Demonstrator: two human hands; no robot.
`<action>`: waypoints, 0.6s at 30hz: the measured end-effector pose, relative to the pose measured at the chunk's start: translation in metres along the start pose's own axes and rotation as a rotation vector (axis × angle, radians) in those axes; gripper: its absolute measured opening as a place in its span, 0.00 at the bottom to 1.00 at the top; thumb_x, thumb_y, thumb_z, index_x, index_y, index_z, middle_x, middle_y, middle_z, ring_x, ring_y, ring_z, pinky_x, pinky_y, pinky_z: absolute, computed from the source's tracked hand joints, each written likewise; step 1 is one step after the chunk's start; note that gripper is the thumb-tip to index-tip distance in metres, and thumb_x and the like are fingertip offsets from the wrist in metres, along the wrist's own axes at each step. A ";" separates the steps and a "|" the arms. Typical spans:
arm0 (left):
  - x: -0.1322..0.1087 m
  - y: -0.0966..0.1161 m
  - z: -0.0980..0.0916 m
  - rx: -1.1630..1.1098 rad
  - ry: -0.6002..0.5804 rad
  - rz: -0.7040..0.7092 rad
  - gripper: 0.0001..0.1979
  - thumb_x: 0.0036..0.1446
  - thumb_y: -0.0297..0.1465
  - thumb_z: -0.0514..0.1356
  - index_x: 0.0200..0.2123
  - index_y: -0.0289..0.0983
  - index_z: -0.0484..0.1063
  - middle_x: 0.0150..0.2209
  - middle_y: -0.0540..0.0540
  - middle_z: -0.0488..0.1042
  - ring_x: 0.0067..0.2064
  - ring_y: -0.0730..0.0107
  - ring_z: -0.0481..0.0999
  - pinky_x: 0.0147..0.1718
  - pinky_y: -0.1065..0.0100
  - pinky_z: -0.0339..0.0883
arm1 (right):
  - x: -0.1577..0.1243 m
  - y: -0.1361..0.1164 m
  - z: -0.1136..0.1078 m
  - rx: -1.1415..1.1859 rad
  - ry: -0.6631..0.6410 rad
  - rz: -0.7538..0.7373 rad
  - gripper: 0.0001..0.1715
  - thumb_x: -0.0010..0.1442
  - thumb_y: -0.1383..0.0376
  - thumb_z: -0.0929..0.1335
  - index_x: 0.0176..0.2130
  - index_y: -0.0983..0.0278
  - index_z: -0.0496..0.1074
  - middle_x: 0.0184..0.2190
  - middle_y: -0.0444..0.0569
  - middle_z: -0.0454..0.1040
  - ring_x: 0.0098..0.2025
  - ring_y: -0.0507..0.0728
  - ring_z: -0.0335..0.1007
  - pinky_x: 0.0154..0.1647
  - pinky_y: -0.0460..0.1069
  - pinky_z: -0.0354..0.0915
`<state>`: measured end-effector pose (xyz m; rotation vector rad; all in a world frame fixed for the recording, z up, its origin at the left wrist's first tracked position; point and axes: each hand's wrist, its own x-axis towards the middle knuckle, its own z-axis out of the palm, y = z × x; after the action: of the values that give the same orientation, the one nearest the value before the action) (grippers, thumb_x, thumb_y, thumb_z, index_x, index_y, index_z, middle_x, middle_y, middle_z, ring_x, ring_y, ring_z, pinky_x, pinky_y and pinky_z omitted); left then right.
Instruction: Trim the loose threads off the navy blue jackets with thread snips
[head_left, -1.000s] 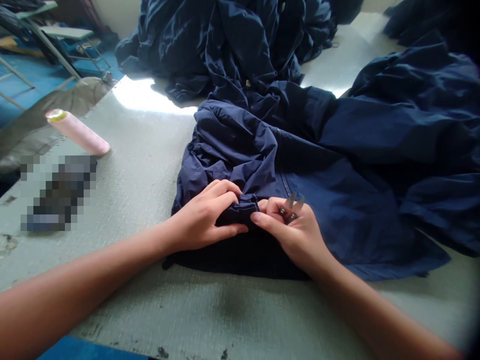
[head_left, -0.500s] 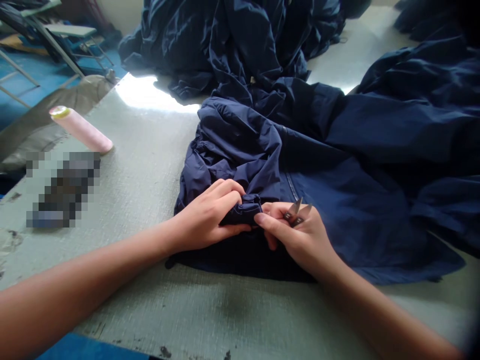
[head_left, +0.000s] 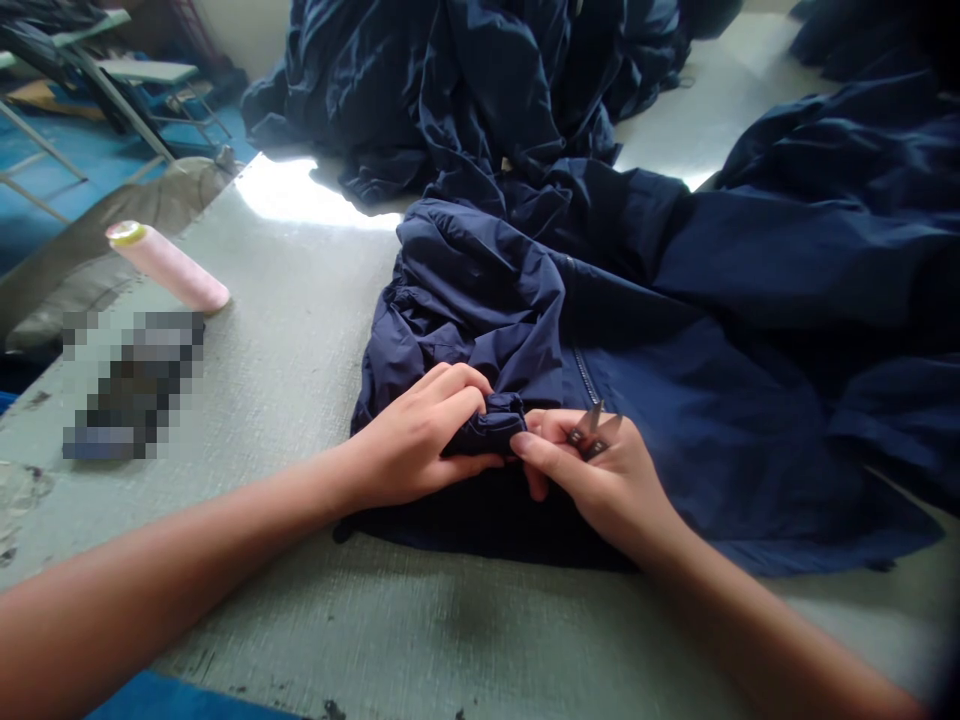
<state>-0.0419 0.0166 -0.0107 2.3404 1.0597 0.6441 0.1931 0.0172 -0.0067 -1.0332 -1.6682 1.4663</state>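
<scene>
A navy blue jacket (head_left: 645,370) with a short zipper lies spread on the table in front of me. My left hand (head_left: 424,430) is closed around a gathered, folded edge of it that looks like a cuff (head_left: 491,425). At the right end of that cuff, my right hand (head_left: 592,460) pinches the fabric between thumb and fingers. Thread snips (head_left: 592,432) are tucked in the same right hand, their two pointed blades sticking up apart from each other above the fingers. The snips' handles are hidden in the palm.
More navy garments (head_left: 480,90) are heaped at the back and along the right. A pale pink thread cone (head_left: 172,268) lies on the left of the worn table (head_left: 285,590), near a pixelated dark object (head_left: 135,385). Beyond the left edge are a grey-brown cloth bundle (head_left: 97,260) and stands.
The view has shifted very slightly, so the things on the table sit a little further right and lower. Both hands keep the same hold on the cuff.
</scene>
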 end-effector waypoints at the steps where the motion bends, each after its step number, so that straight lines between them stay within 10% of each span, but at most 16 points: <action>1: 0.000 0.000 0.000 -0.002 0.001 0.002 0.12 0.70 0.37 0.66 0.42 0.39 0.66 0.55 0.37 0.73 0.54 0.53 0.72 0.56 0.52 0.71 | 0.000 0.000 0.000 -0.001 -0.002 0.000 0.26 0.69 0.66 0.72 0.20 0.62 0.68 0.19 0.42 0.70 0.23 0.51 0.62 0.27 0.49 0.58; 18: -0.001 0.001 0.000 -0.008 0.003 0.001 0.12 0.70 0.36 0.66 0.42 0.39 0.65 0.56 0.37 0.72 0.54 0.54 0.71 0.56 0.52 0.71 | 0.000 0.002 -0.001 -0.017 -0.008 0.009 0.27 0.69 0.64 0.72 0.20 0.61 0.66 0.19 0.43 0.71 0.23 0.52 0.64 0.28 0.50 0.61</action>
<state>-0.0423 0.0150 -0.0105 2.3345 1.0554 0.6508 0.1944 0.0174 -0.0081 -1.0470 -1.6868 1.4659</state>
